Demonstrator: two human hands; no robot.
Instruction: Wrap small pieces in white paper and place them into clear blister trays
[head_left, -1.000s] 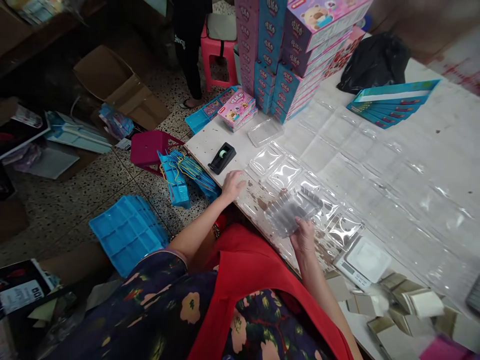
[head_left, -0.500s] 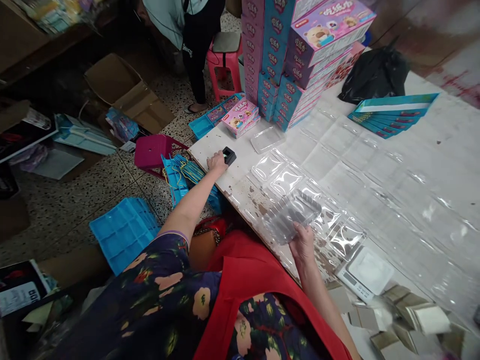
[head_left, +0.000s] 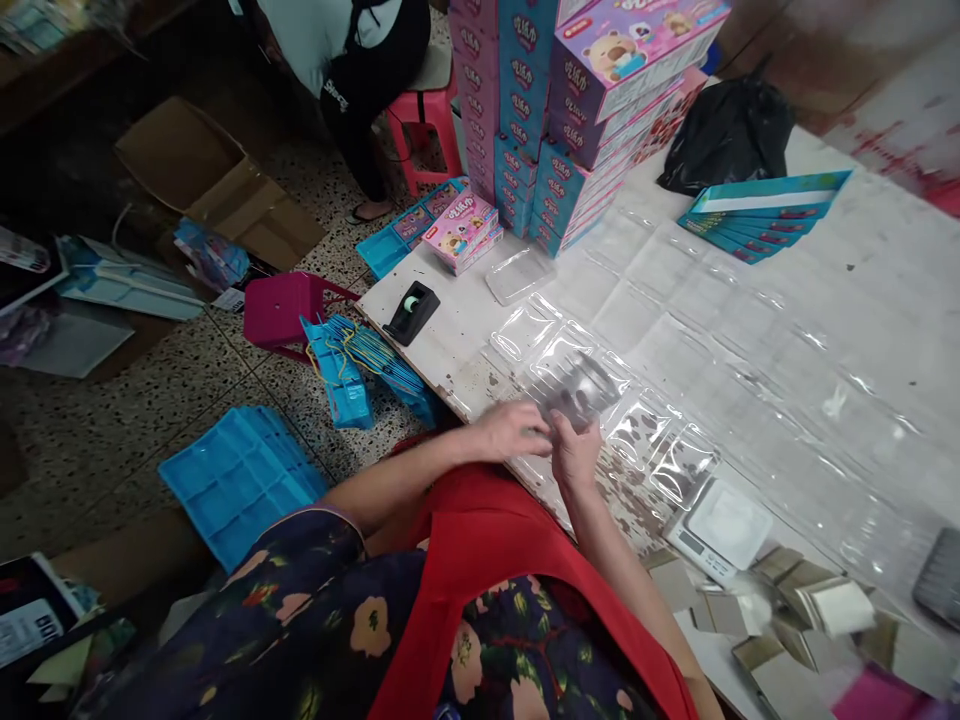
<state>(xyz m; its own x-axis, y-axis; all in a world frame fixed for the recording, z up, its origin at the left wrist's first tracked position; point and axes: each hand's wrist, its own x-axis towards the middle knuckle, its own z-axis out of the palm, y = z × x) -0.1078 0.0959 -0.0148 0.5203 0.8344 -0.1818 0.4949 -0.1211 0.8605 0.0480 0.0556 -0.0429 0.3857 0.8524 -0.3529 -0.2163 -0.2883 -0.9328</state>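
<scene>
A clear plastic tray (head_left: 581, 385) is gripped by my right hand (head_left: 576, 452), which tilts it above the near edge of the table. My left hand (head_left: 514, 430) is right beside the tray's near end, fingers curled together and slightly blurred. Whatever its fingertips pinch, if anything, is too small to make out. To the left, a black tape dispenser (head_left: 412, 313) with a pale green roll stands at the table's corner. More clear plastic trays (head_left: 525, 328) lie in rows across the table beyond my hands.
Stacked pink and blue boxes (head_left: 559, 190) rise at the back, near a black bag (head_left: 727, 135) and fanned blue cards (head_left: 765, 215). A white scale (head_left: 724, 525) and grey card pieces (head_left: 795, 600) lie at right. A purple stool (head_left: 281, 310) and blue trays (head_left: 240, 480) stand left. Someone sits behind (head_left: 375, 90).
My left hand has left the tape dispenser and come right to the tray's near end. My right hand has drawn the tray slightly left and up. The dispenser is now uncovered.
</scene>
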